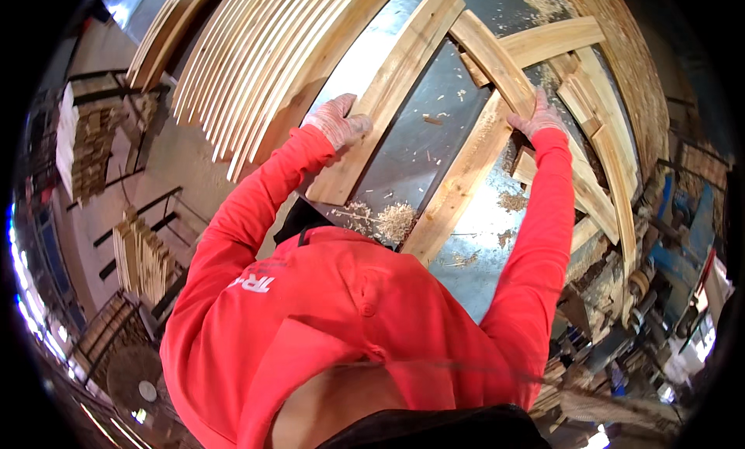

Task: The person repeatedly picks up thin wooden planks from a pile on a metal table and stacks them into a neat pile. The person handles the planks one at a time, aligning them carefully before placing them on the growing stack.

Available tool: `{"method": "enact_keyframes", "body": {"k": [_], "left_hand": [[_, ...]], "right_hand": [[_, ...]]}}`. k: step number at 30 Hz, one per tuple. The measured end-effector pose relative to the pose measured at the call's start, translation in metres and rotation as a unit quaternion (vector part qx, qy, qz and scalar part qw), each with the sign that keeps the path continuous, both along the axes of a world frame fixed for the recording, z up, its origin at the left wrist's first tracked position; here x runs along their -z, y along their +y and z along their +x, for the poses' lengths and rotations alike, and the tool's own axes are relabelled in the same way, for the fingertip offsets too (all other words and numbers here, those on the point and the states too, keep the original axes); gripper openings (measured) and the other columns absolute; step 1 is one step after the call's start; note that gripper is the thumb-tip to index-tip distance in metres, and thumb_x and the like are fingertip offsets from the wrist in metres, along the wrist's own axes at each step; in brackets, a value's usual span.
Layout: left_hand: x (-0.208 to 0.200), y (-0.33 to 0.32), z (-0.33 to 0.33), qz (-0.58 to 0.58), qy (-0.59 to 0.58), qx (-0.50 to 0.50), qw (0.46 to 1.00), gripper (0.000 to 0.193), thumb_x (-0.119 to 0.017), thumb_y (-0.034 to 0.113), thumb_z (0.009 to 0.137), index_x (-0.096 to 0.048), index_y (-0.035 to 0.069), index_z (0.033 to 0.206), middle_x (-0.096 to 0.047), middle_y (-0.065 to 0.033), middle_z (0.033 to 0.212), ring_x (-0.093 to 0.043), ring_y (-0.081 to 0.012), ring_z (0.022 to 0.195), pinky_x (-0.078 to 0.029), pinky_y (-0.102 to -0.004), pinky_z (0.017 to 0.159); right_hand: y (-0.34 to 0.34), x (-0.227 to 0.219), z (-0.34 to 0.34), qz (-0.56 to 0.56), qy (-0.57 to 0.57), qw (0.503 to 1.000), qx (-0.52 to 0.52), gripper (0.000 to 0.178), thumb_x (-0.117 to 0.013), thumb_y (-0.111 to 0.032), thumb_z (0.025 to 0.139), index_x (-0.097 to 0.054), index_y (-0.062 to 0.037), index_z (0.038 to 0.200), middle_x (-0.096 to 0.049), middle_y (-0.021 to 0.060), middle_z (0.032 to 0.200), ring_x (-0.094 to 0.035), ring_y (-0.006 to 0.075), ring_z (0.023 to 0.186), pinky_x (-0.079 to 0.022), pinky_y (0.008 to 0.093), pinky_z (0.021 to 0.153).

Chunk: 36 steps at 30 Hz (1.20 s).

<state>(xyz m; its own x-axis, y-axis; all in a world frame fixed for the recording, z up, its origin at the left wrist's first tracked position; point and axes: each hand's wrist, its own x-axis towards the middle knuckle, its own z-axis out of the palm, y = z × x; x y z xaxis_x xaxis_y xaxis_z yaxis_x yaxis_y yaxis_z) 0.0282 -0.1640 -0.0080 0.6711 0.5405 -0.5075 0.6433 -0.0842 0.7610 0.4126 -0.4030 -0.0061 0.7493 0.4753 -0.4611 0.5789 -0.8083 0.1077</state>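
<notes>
My left hand (pixel 339 123), in a thin pale glove, grips the left edge of a long wooden board (pixel 400 80) that slants across the metal table (pixel 419 146). My right hand (pixel 539 121), gloved too, is closed round the near end of a shorter wooden plank (pixel 494 59). This plank's far end comes close to the top of the long board. Beneath its near end, another long board (pixel 459 181) runs down toward my body. The undersides of both hands are hidden.
A row of boards on edge (pixel 256 53) stands at the left. Loose offcuts (pixel 594 131) lie crosswise at the right, beside a chipboard panel (pixel 621 69). Wood shavings (pixel 394 220) are heaped on the table's near edge. Stacked timber (pixel 81 142) stands on the floor at far left.
</notes>
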Motion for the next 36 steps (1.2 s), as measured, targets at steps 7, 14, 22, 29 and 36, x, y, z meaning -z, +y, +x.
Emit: {"method": "enact_keyframes", "body": {"k": [7, 14, 22, 29, 36], "left_hand": [[-0.002, 0.040, -0.053, 0.507, 0.095, 0.066, 0.854, 0.073, -0.080, 0.033, 0.080, -0.046, 0.007, 0.139, -0.062, -0.0209, 0.117, -0.066, -0.0388, 0.099, -0.056, -0.0484, 0.081], [-0.031, 0.040, -0.032, 0.561, -0.025, 0.040, 0.827, 0.095, -0.078, 0.053, 0.076, -0.038, 0.008, 0.149, -0.037, -0.0250, 0.151, -0.039, -0.0427, 0.134, -0.031, -0.0569, 0.111], [-0.026, 0.035, -0.029, 0.473, 0.308, 0.205, 0.800, 0.113, -0.080, 0.053, 0.071, -0.021, 0.012, 0.158, -0.019, -0.0231, 0.163, -0.017, -0.0437, 0.151, -0.006, -0.0654, 0.118], [-0.024, -0.032, 0.120, 0.427, -0.096, 0.234, 0.868, 0.067, -0.073, 0.033, 0.084, -0.042, 0.005, 0.137, -0.048, -0.0250, 0.136, -0.048, -0.0402, 0.127, -0.042, -0.0493, 0.105], [0.039, -0.061, 0.295, 0.368, 0.050, 0.241, 0.897, 0.072, -0.075, 0.038, 0.080, -0.040, 0.015, 0.138, -0.049, -0.0227, 0.135, -0.051, -0.0426, 0.124, -0.048, -0.0573, 0.094]], "right_hand": [[-0.044, -0.015, 0.010, 0.180, 0.307, 0.932, 0.065, 0.068, -0.058, -0.057, 0.091, -0.057, -0.0044, 0.134, -0.064, 0.0242, 0.124, -0.061, 0.0375, 0.115, -0.047, 0.0422, 0.100], [0.101, -0.017, -0.127, 0.083, 0.095, 0.966, -0.225, 0.039, -0.072, -0.026, 0.080, -0.069, -0.0012, 0.110, -0.072, 0.0202, 0.100, -0.072, 0.0341, 0.084, -0.060, 0.0423, 0.076], [0.092, 0.022, -0.193, 0.287, -0.088, 0.939, 0.166, 0.105, -0.068, -0.063, 0.080, -0.021, -0.0106, 0.158, -0.021, 0.0201, 0.163, -0.018, 0.0400, 0.151, -0.013, 0.0521, 0.122], [-0.016, 0.035, -0.188, 0.433, 0.093, 0.828, 0.344, 0.099, -0.080, -0.041, 0.075, -0.031, -0.0057, 0.153, -0.046, 0.0238, 0.144, -0.050, 0.0358, 0.129, -0.041, 0.0465, 0.110], [-0.052, -0.049, -0.130, 0.736, 0.517, 0.295, 0.323, 0.085, -0.079, -0.035, 0.068, -0.048, 0.0065, 0.135, -0.062, 0.0225, 0.111, -0.065, 0.0366, 0.103, -0.056, 0.0465, 0.086]]}}
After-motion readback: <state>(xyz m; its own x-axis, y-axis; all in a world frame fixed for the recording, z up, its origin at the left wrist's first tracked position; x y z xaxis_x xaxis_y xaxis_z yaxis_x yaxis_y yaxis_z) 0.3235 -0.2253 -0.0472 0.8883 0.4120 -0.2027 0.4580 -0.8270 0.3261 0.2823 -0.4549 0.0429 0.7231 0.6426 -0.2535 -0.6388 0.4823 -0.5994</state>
